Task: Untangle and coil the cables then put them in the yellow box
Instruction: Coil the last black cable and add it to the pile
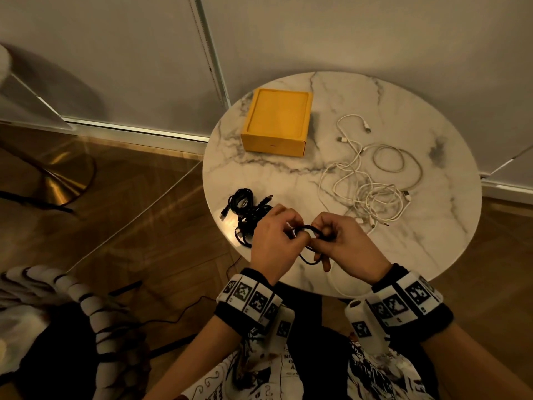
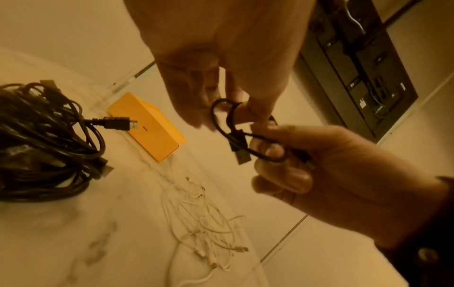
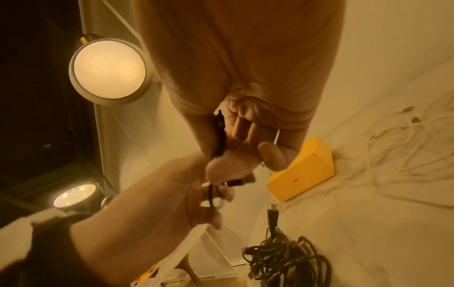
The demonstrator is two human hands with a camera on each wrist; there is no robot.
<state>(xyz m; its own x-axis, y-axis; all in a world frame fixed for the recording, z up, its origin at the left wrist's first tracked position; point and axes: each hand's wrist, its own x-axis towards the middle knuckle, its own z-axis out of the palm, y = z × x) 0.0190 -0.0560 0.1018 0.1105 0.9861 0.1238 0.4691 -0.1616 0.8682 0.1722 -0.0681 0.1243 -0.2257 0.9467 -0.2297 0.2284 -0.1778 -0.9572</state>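
Both hands meet over the near edge of the round marble table [image 1: 432, 226]. My left hand [image 1: 274, 241] and my right hand [image 1: 343, 241] pinch a short black cable [image 1: 310, 228] [image 2: 236, 134] [image 3: 219, 136] bent into small loops between them; one plug end [image 2: 242, 157] sticks out below the fingers. A heap of black cables [image 1: 245, 212] [image 2: 41, 145] [image 3: 287, 260] lies just left of my left hand. A tangle of white cables [image 1: 372, 183] [image 2: 203, 223] spreads on the right. The yellow box [image 1: 277, 119] [image 2: 147, 126] [image 3: 302, 172] stands at the table's far left.
A white cable strand [image 1: 340, 287] hangs over the table's near edge. Wooden floor surrounds the table, with a brass lamp base [image 1: 57, 186] at far left and a black cord [image 1: 173, 316] running across the floor. A wall stands close behind the table.
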